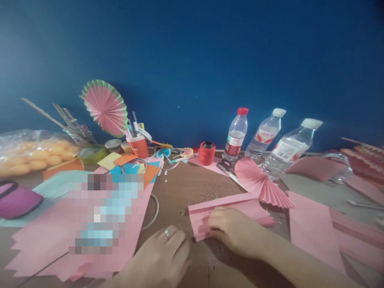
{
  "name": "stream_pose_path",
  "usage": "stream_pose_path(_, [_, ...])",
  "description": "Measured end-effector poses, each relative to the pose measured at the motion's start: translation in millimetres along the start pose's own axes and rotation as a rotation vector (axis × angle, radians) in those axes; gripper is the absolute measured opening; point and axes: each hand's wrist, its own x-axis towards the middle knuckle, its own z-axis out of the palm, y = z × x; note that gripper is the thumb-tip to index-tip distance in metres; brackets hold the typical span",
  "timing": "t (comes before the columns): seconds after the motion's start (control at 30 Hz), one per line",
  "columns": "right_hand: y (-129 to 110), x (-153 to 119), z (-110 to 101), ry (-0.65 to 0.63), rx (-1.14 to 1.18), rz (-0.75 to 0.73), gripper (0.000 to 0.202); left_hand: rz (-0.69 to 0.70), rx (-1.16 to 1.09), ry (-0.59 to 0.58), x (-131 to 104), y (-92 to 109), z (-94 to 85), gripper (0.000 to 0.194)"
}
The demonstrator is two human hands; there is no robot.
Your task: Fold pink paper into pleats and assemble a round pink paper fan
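My right hand (229,228) lies on a pink sheet of paper (198,224) with a folded strip along its far edge. Its fingers are curled and pressed down against the sheet. Left of that paper is my left hand (166,252), wearing a ring. Its fingers are bent inward, and whatever they may hold is hidden beneath them. Just beyond the paper, a pleated pink paper fan (261,182) is spread out. A pair of scissors (228,170) rests behind the fan's left side.
Three plastic bottles (237,134) stand by the blue wall near a red thread spool (207,154). An orange cup (138,146) holds pens. Pink sheets (45,240) lie on the left, partly under a pixelated patch; more pink paper (312,224) is at right. Bagged orange balls (39,156) sit far left.
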Motion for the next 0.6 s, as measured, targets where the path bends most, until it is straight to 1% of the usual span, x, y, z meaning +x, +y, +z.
stream_pose_path(0.07, [-0.5,1.5,-3.0,-0.033,-0.001,0.024,0.026,0.041,-0.006,0.063,-6.8,4.5,-0.3,0.016])
stream_pose_path(0.13, [-1.9,3.3,-4.7,-0.056,-0.002,0.039,0.024,0.039,-0.013,0.084,-7.5,7.8,1.1,0.018])
stream_pose_path(0.27, [-5.8,5.8,-6.0,-0.095,-0.029,0.051,0.021,0.014,-0.067,0.009,-2.3,7.8,5.2,0.034])
stream_pose_path(0.4, [-8.6,7.9,-6.9,-0.126,-0.061,0.053,0.018,-0.030,-0.086,0.022,-5.0,6.9,7.0,0.034])
stream_pose_path(0.47, [-9.1,9.4,-7.7,-0.136,-0.058,0.055,0.017,-0.038,-0.085,-0.008,-6.1,7.0,5.9,0.035])
stream_pose_path(0.53, [-8.9,10.5,-8.8,-0.152,-0.051,0.046,0.015,-0.016,-0.085,-0.057,-4.5,6.6,3.7,0.041])
stream_pose_path(0.6, [-7.9,11.0,-9.8,-0.160,-0.044,0.046,0.015,0.021,-0.086,-0.061,-1.0,5.5,1.4,0.041])
